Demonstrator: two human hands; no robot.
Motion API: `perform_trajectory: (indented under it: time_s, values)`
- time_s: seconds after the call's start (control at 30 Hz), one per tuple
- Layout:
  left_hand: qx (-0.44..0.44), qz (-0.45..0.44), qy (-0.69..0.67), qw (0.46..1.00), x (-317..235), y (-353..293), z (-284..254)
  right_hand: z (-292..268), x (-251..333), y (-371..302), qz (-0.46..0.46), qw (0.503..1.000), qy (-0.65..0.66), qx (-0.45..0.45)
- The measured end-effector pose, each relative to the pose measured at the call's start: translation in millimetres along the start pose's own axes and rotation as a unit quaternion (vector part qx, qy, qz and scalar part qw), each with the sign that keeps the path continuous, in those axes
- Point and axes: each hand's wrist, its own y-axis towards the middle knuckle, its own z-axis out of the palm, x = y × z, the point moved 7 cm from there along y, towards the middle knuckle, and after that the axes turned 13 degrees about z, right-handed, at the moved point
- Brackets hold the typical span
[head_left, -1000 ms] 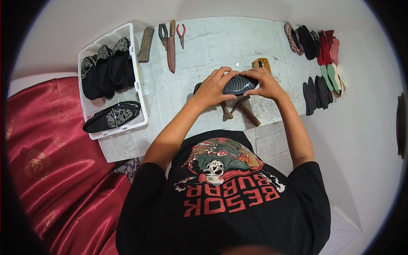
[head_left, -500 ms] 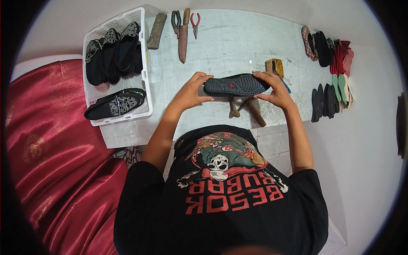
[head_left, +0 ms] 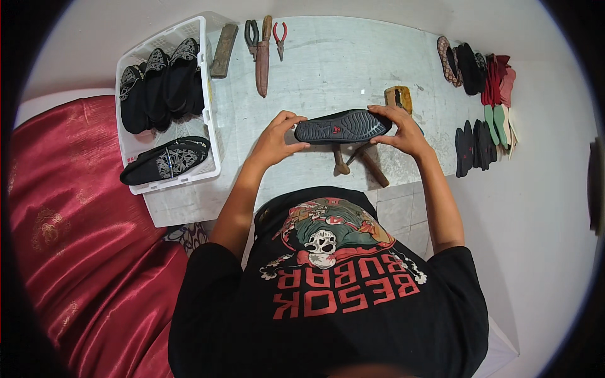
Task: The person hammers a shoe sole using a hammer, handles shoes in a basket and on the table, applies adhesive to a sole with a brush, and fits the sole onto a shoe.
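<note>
Between my two hands a black shoe (head_left: 343,128) lies sideways above the table, its ridged dark sole with a small red mark facing me. My left hand (head_left: 278,140) grips one end of it between thumb and fingers. At the other end, my right hand (head_left: 403,131) pinches it the same way. Just below the shoe, a hammer (head_left: 341,161) and another wooden-handled tool (head_left: 375,169) lie on the table, their far parts hidden by the shoe. A yellowish block (head_left: 398,99) sits beyond my right hand.
On the left, a white plastic basket (head_left: 215,142) holds several black patterned shoes (head_left: 155,88). Along the pale table's (head_left: 340,57) back lie a wooden-looking block (head_left: 224,50), black-handled scissors (head_left: 251,38), a sheathed knife (head_left: 263,63) and red pliers (head_left: 280,41). Soles (head_left: 467,148) and fabric uppers (head_left: 495,79) line the right edge.
The shoe and both hands sit slightly further left in view, as do the table things, so the view itself has shifted a little. My grip looks the same.
</note>
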Motion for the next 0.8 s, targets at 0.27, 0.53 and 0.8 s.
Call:
perform_trajectory:
  time_s: [0.27,0.53,0.8]
  values:
    - [-0.002,0.042,0.061,0.997,0,0,1,-2,2,-13,-0.03,0.995,-0.058,-0.079]
    - [-0.021,0.103,0.136,0.985,-39,28,30,2,1,-26,-0.009,0.991,-0.028,-0.134]
    - [0.012,0.054,0.108,0.993,-26,38,43,5,0,-27,0.021,0.994,0.002,-0.104]
